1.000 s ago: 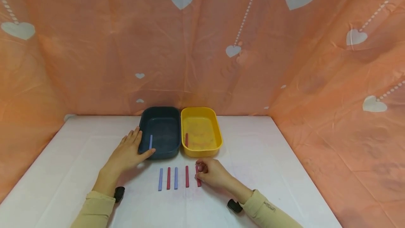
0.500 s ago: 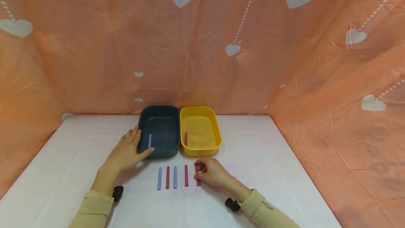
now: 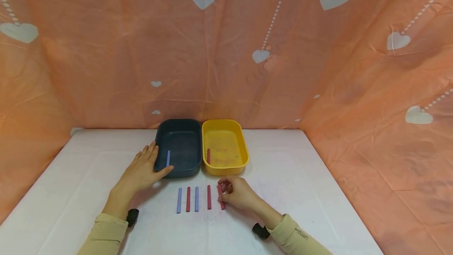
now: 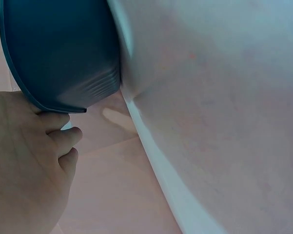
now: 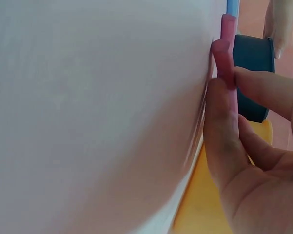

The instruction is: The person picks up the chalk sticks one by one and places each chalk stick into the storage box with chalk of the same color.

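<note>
My right hand (image 3: 238,193) pinches a red chalk stick (image 3: 221,204) between thumb and fingers, at the right end of a row. In the right wrist view its red chalk stick (image 5: 223,58) looks angular-ended and lies at the table surface. Left of it on the table lie another red stick (image 3: 209,197), a blue stick (image 3: 196,199), a red stick (image 3: 188,199) and a blue stick (image 3: 179,200). With fingers fairly straight, my left hand (image 3: 139,172) rests on the left rim of the dark blue tray (image 3: 184,173), thumb across its front rim.
One blue stick (image 3: 168,158) lies in the dark blue tray. A yellow tray (image 3: 226,171) stands right beside it, with one red stick (image 3: 209,156) inside. Both trays sit at the back of the white table (image 3: 290,176), before an orange curtain (image 3: 177,58) with hearts.
Almost nothing moves. The right hand keeps its pinch on the red chalk stick, whose upper end tilts slightly leftward. The left hand stays on the dark blue tray.
</note>
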Demonstrator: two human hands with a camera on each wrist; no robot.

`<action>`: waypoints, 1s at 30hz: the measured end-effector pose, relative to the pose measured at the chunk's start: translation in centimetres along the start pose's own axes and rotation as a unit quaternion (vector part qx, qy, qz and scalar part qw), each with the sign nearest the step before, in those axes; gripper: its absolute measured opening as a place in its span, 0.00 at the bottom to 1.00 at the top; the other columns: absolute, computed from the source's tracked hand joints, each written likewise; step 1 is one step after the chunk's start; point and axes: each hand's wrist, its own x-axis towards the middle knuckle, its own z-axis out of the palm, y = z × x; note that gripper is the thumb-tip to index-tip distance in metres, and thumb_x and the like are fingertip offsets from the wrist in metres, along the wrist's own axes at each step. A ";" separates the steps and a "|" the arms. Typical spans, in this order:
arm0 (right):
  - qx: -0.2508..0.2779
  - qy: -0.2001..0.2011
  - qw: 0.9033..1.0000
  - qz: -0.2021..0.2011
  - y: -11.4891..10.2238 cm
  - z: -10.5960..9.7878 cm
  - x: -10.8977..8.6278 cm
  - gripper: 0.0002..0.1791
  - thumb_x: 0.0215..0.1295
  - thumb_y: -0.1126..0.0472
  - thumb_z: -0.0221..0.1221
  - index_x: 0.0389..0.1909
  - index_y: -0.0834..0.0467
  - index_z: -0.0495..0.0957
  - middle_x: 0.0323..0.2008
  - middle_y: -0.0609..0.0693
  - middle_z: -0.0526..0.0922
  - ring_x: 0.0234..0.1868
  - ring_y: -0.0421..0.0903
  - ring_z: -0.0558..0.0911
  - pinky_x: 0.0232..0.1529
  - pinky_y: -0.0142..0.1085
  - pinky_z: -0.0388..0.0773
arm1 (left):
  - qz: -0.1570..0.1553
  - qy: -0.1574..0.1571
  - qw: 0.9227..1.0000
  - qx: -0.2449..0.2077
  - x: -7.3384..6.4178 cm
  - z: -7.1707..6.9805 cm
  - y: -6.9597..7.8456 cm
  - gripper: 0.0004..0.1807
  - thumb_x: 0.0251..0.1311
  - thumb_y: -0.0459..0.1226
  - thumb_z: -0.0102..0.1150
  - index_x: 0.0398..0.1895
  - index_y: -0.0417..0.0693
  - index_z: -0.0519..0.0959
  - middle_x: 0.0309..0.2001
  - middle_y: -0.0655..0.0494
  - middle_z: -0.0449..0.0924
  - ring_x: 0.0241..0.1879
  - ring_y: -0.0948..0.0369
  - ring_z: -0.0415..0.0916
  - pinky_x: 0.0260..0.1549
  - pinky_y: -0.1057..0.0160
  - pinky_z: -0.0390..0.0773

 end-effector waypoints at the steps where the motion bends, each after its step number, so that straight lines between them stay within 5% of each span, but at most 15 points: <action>1: 0.004 0.001 1.000 -0.001 0.0 0.0 0.0 0.19 0.58 0.69 0.74 0.50 0.64 0.81 0.34 0.47 0.81 0.29 0.37 0.78 0.33 0.28 0.78 | 0.000 0.000 1.000 0.000 0.0 0.0 0.0 0.59 0.68 0.66 0.55 0.77 0.21 0.52 0.80 0.25 0.44 0.78 0.30 0.44 0.76 0.32 0.46; 30: 0.054 0.038 0.998 -0.016 -1.0 -0.2 -0.6 0.21 0.58 0.75 0.66 0.54 0.64 0.80 0.40 0.51 0.81 0.35 0.43 0.83 0.33 0.28 0.83 | 0.004 0.012 1.000 -0.002 -0.2 0.0 0.2 0.58 0.68 0.64 0.57 0.76 0.21 0.54 0.79 0.25 0.46 0.78 0.29 0.45 0.75 0.32 0.47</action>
